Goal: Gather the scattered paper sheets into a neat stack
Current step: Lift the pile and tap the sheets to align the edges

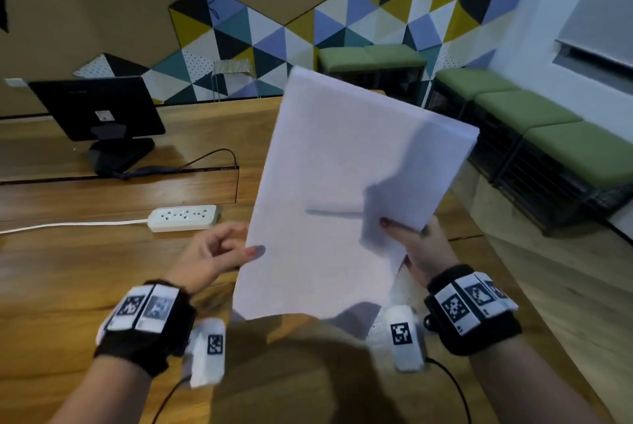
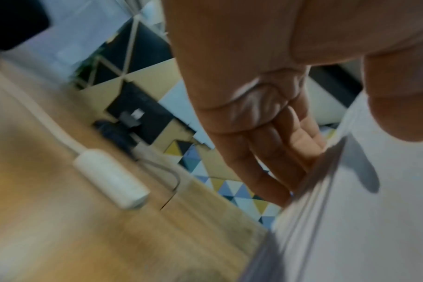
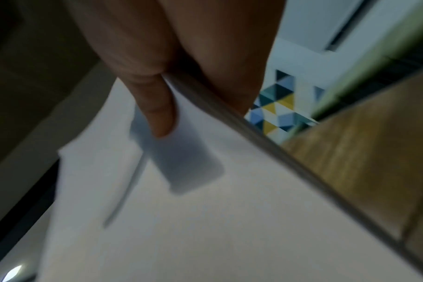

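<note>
A stack of white paper sheets (image 1: 342, 191) stands tilted in the air above the wooden table (image 1: 85, 252), its lower edge near the table. My left hand (image 1: 219, 252) pinches the stack's left edge, thumb on the front face and fingers behind. My right hand (image 1: 418, 245) grips the right edge, thumb on the front. In the left wrist view the paper stack (image 2: 365, 219) shows its layered edge beside my fingers (image 2: 273, 158). The right wrist view has my thumb (image 3: 157, 114) lying on the paper stack (image 3: 205, 219).
A white power strip (image 1: 183, 217) with its cord lies on the table left of the stack. A black monitor (image 1: 96, 108) stands at the back left. Green cushioned benches (image 1: 534, 115) line the right wall. Cables trail from my wrist cameras near the table's front.
</note>
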A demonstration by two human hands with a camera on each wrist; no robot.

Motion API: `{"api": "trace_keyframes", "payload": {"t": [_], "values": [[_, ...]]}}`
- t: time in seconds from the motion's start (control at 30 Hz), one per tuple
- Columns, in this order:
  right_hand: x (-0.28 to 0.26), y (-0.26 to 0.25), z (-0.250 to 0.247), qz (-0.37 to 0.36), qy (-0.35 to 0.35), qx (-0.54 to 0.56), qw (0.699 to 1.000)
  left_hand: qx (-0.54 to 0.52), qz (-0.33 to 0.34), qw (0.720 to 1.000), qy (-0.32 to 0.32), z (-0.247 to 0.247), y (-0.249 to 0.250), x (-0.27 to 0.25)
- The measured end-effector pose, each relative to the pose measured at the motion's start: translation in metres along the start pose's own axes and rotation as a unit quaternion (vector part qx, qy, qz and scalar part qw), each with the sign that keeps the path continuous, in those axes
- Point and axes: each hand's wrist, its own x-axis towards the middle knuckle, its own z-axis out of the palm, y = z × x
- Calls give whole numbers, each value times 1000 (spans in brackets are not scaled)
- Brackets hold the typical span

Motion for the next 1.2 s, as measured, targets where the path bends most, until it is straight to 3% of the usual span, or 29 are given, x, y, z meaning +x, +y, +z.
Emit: {"api": "trace_keyframes", "payload": {"t": [0.07, 0.23, 0.33, 0.5, 0.67, 0.83, 0.93, 1.03, 1.13, 1.2], "values": [[-1, -8, 7, -42, -52, -72, 995, 57, 45, 997, 1, 8, 21, 9], [-5, -9, 17, -93, -52, -119, 987, 103, 152, 979, 88, 29, 36, 16], [-9, 3, 16, -59, -48, -83, 994, 81, 137, 979, 124, 37, 9, 13], [-21, 27, 21, 27, 1, -45, 999, 10, 56, 982, 180, 57, -40, 2], [-19, 23, 22, -8, 32, -49, 998, 19, 83, 981, 174, 53, -33, 5], [-23, 32, 22, 7, 43, -147, 988, 9, 36, 981, 191, 58, -42, 4], [-22, 32, 22, -10, 41, -151, 988, 45, 37, 980, 192, 54, -39, 6], [-20, 23, 20, -51, 43, -138, 988, 86, 157, 961, 210, 48, -20, 1], [-22, 4, 21, -175, 73, -136, 972, 73, 292, 916, 265, 48, 10, -10], [-25, -11, 26, -255, 87, -149, 952, 131, 354, 884, 276, 49, 30, -14]]}}
